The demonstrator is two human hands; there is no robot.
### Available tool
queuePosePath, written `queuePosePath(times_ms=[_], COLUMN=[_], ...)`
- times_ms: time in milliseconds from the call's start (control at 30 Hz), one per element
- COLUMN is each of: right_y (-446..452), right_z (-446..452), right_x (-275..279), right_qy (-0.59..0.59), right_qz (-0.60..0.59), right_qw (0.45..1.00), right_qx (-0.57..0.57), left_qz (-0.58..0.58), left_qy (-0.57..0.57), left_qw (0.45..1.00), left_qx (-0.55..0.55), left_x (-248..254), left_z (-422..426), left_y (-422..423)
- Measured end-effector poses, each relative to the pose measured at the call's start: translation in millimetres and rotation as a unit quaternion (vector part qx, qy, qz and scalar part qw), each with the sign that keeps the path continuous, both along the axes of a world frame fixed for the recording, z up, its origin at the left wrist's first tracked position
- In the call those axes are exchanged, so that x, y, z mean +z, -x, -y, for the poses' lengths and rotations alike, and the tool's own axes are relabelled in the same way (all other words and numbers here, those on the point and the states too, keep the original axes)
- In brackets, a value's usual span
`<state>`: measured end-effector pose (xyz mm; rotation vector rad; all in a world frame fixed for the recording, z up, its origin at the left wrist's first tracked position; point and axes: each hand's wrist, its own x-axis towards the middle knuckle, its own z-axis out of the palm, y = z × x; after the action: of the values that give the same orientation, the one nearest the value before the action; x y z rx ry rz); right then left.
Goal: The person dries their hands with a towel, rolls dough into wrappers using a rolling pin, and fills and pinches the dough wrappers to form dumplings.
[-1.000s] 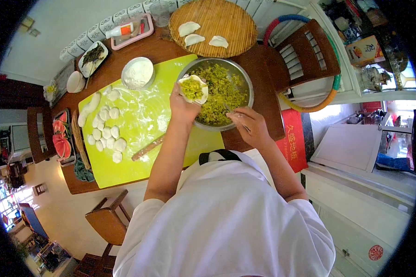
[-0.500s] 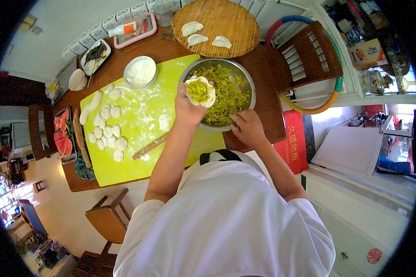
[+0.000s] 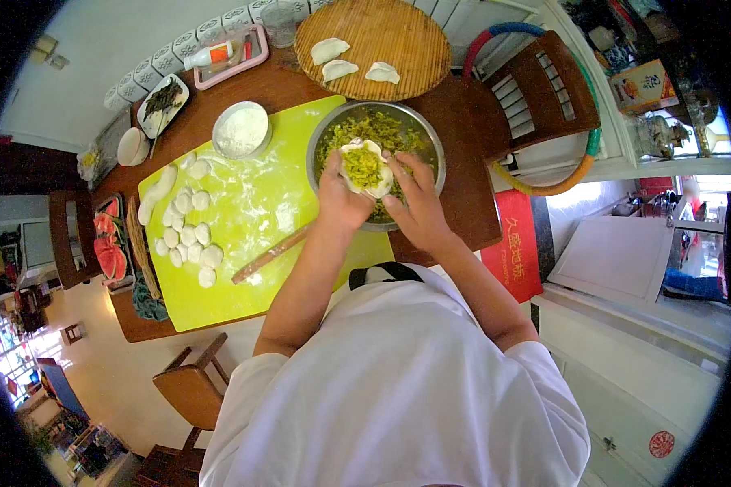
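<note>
My left hand (image 3: pixel 343 199) cradles a round dumpling wrapper (image 3: pixel 379 189) heaped with yellow-green filling (image 3: pixel 362 168). On the wrapper's right side, the fingers and thumb of my right hand (image 3: pixel 418 199) grip its edge. Both hands are over the near part of a steel bowl (image 3: pixel 313 154) of chopped filling. The wrapper is still unfolded, its filling showing on top. To the left, a rolling pin (image 3: pixel 270 254) lies on the floury yellow-green mat (image 3: pixel 219 304), partly behind my left forearm. Several small dough pieces (image 3: pixel 188 235) and a dough roll (image 3: pixel 157 195) are farther left.
Three folded dumplings (image 3: pixel 340 70) rest on a round bamboo board (image 3: pixel 414 40) behind the bowl. A flour bowl (image 3: pixel 242 130) stands at the mat's back edge. Watermelon slices (image 3: pixel 110 243) sit at the table's left end. A wooden chair (image 3: pixel 536 89) is at the right.
My right hand has come up from the filling bowl to the wrapper's right edge. My left hand has shifted slightly right with the wrapper, over the bowl.
</note>
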<state>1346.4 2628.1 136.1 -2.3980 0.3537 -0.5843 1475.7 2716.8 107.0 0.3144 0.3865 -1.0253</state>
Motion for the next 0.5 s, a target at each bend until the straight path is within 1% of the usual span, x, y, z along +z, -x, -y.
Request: queuePosePath(times_ms=[67, 200, 267, 300, 367, 500], right_y=[-1, 9, 8, 6, 2, -5], right_z=[-3, 3, 9, 11, 15, 20], right_x=[8, 0, -4, -3, 2, 3], right_qy=[0.048, 0.076, 0.102, 0.103, 0.121, 0.126], right_qz=[0.009, 0.038, 0.039, 0.039, 0.086, 0.11], right_qw=[0.997, 0.993, 0.994, 0.994, 0.987, 0.981], right_qx=[0.06, 0.077, 0.012, 0.012, 0.066, 0.095], left_qz=[0.016, 0.04, 0.022, 0.022, 0.003, 0.012], left_qy=[0.042, 0.039, -0.005, -0.004, 0.017, 0.017], left_qw=[0.999, 0.998, 1.0, 1.0, 0.999, 0.998], left_qx=[-0.002, -0.007, 0.006, 0.006, -0.028, -0.059], left_x=[-11, -4, 8, 11, 14, 6], left_z=[-2, -8, -8, -9, -9, -8], left_y=[-1, -3, -2, -1, 2, 5])
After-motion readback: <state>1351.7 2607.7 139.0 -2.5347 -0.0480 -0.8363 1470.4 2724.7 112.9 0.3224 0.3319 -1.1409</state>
